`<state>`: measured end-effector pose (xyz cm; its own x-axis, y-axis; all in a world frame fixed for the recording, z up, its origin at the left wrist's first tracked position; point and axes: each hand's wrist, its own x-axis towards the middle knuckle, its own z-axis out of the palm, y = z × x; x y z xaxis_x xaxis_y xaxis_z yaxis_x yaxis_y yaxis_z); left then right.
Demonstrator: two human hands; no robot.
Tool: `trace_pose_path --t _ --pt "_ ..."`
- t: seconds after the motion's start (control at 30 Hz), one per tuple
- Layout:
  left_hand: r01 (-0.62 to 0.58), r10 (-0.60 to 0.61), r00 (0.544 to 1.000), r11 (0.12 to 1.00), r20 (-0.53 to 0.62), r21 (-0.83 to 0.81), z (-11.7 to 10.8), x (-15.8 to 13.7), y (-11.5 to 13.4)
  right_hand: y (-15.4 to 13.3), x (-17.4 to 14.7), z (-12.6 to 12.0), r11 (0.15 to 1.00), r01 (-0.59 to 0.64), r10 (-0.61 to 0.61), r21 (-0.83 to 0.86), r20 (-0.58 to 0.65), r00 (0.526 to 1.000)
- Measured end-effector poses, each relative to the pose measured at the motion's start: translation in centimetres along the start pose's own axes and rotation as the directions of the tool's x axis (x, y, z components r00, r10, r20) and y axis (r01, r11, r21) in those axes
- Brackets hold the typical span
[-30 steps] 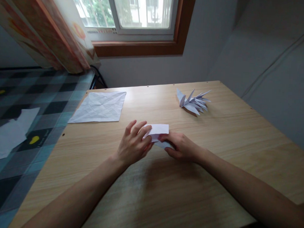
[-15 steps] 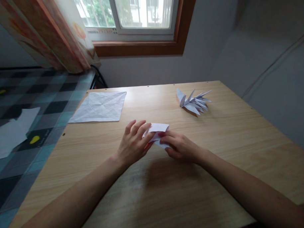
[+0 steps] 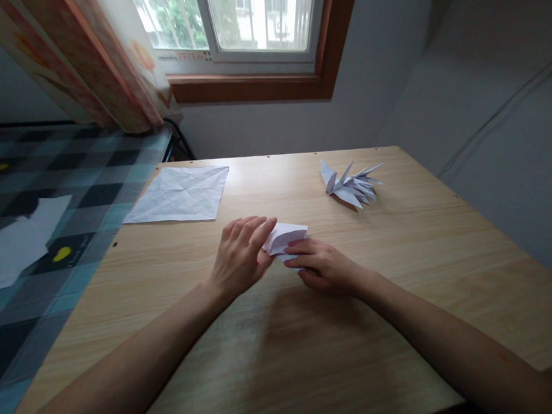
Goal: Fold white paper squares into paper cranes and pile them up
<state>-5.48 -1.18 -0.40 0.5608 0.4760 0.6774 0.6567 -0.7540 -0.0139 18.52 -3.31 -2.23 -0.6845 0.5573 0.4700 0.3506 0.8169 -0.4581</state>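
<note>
While the left hand pinched the folded paper, the right hand did too. Spiky paper sat far right.

The white paper is folded and curved.

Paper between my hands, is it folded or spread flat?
Folded, at least partly: the paper between the left hand and right hand shows a curving flap above a lower layer. Fingers hide some of it.
</note>
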Motion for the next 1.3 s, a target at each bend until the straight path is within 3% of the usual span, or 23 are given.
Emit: trace_pose_path --t 0.13,0.33,0.67,1.3 --pt "0.018 -0.017 1.000 0.999 0.009 -0.044 -0.03 0.06 -0.04 -0.07 -0.04 -0.02 1.000 0.006 -0.007 0.021 0.016 1.000" --pt "0.027 -0.018 0.991 0.997 0.135 -0.070 0.01 0.07 0.04 -0.64 -0.02 -0.10 0.997 -0.068 0.067 0.021 0.058 0.996" --pt "0.116 -0.107 0.979 0.992 0.174 -0.042 0.17 0.20 0.03 -0.67 0.17 -0.14 0.999 -0.042 0.040 0.030 0.062 0.997" --pt "0.134 -0.124 0.971 0.990 0.203 -0.038 0.06 0.19 -0.03 -0.64 0.10 0.05 0.997 -0.043 0.046 -0.064 0.039 0.998"
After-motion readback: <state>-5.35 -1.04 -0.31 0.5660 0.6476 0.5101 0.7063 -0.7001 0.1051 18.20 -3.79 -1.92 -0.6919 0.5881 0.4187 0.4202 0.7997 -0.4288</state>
